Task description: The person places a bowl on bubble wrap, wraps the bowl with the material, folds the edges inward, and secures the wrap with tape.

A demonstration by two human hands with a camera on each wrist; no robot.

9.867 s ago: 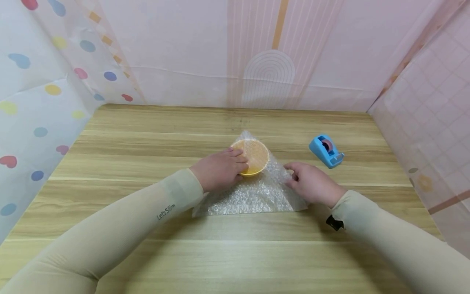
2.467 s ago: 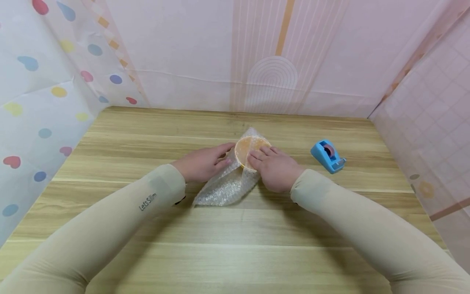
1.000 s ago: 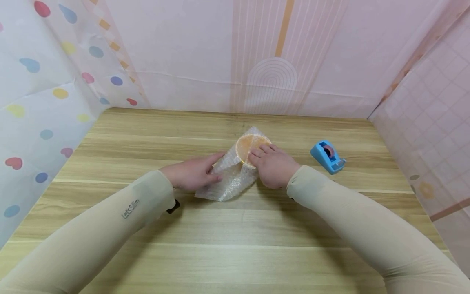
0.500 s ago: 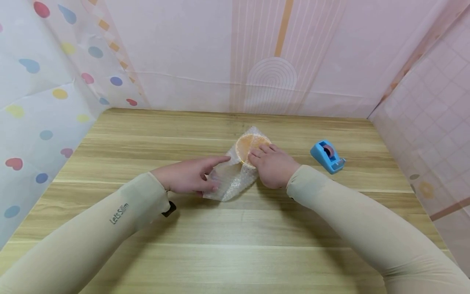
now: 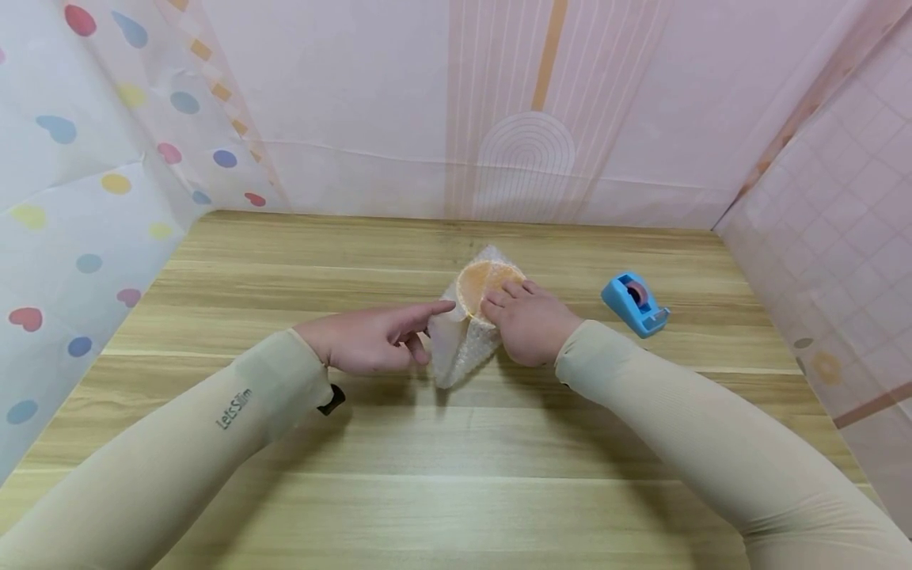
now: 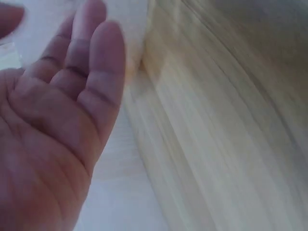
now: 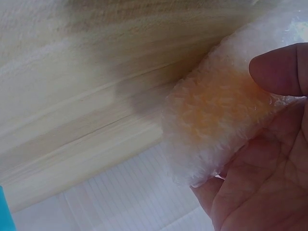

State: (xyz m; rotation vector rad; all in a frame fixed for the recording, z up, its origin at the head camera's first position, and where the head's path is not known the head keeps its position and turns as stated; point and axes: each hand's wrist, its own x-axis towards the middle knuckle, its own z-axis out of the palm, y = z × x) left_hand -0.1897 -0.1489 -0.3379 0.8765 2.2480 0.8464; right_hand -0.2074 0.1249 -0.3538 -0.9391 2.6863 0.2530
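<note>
While slv (image 5: 214, 431) reads "Let's Slim", L hand (image 5: 365, 339) loose, R hand (image 5: 530, 323) flat on bubblewrap (image 5: 472, 348).

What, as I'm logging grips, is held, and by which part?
The right hand holds the bubble-wrapped orange item, fingers across its top, thumb against its side; the left hand appears to hold nothing.

And here part of the round orange item (image 5: 473, 286) hides from us under the right hand (image 5: 533, 323), while the near edge of the worktop (image 5: 456, 499) escapes our head view!
</note>
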